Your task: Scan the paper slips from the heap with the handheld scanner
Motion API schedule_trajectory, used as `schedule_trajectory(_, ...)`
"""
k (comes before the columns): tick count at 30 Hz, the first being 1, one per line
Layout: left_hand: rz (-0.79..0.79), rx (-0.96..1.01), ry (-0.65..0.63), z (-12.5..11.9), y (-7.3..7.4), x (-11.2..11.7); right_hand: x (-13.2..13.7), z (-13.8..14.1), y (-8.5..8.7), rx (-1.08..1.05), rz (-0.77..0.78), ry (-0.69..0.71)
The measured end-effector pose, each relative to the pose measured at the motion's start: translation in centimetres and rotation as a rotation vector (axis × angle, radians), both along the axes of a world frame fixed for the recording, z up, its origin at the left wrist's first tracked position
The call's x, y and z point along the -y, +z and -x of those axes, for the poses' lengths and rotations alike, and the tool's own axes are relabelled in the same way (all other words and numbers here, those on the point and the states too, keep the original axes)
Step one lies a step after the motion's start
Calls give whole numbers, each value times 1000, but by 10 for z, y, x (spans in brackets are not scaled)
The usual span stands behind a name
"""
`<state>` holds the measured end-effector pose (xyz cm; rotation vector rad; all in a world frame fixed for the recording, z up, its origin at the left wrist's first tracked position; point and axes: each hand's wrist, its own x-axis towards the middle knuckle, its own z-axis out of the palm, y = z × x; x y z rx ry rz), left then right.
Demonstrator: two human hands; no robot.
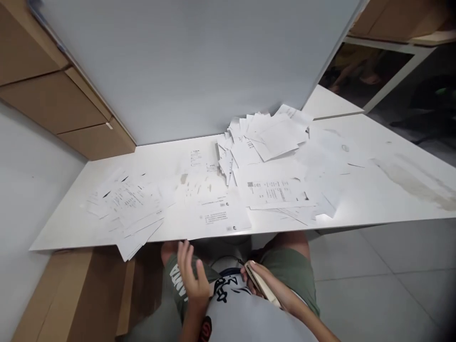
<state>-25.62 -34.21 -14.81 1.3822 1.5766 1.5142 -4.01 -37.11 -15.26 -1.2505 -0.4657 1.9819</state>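
Your right hand (258, 280) grips folded paper (261, 285) (long axis slanting down-right); your empty, spread left hand (192, 280) is nearer the overhanging sheets (133, 242).

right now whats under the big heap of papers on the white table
The heap of papers rests on the white table, with looser sheets fanned out at its front edge. Its lower layers and the tabletop beneath are covered, so nothing else under it can be seen.

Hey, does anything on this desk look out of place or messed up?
Yes. A bunch of printed sheets sticks out past the front edge of the white desk at the left, hanging unsupported. Toward the right, a long greyish smear also marks the white desktop.
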Motion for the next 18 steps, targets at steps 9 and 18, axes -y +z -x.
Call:
schedule_trajectory(9,543,517,-194,-29,-23,-1,-31,34,-13,-151,-34,171)
schedule_trajectory(18,659,910,169,-41,25,-52,-40,39,-12,-6,-159,250)
